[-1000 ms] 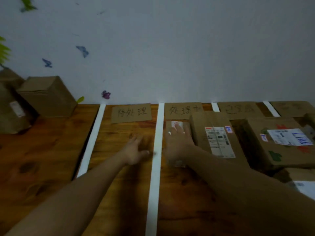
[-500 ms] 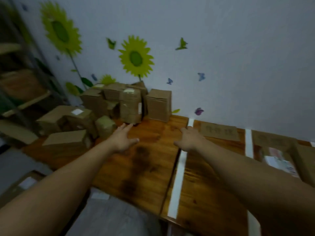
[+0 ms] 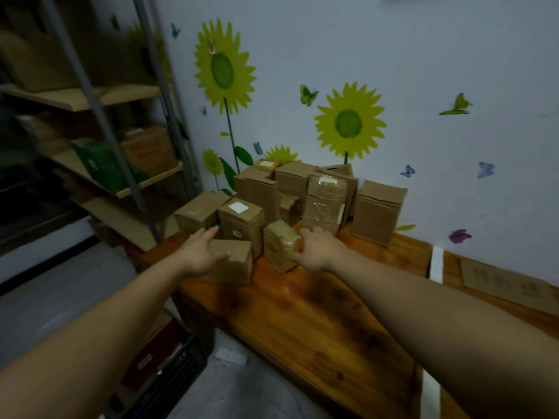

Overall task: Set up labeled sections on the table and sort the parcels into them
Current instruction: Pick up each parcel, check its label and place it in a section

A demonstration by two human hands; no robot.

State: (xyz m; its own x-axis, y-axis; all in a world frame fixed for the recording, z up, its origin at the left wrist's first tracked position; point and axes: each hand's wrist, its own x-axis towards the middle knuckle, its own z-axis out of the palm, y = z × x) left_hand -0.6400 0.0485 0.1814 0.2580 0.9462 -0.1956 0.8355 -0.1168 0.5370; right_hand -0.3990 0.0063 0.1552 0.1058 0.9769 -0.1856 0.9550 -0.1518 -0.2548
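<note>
The left grip (image 3: 202, 255) is being held spread over a flat parcel (image 3: 239, 267) at the table (image 3: 317, 313) edge. The right grip (image 3: 317, 249) is being held spread too, touching the taped parcel (image 3: 281, 247) at its 9 o'clock. Nothing is being pinched yet. The flat parcel could be pushed off toward 7 o'clock by a nudge, or the tall pile (image 3: 325, 195) at 12 o'clock could be knocked down.

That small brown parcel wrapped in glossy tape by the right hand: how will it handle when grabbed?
The small brown tape-wrapped parcel looks glossy, so it is probably slippery to grip. It sits tilted, not flat, so a push would likely tip it over. Its size suggests it is light, but the contents are hidden.
</note>
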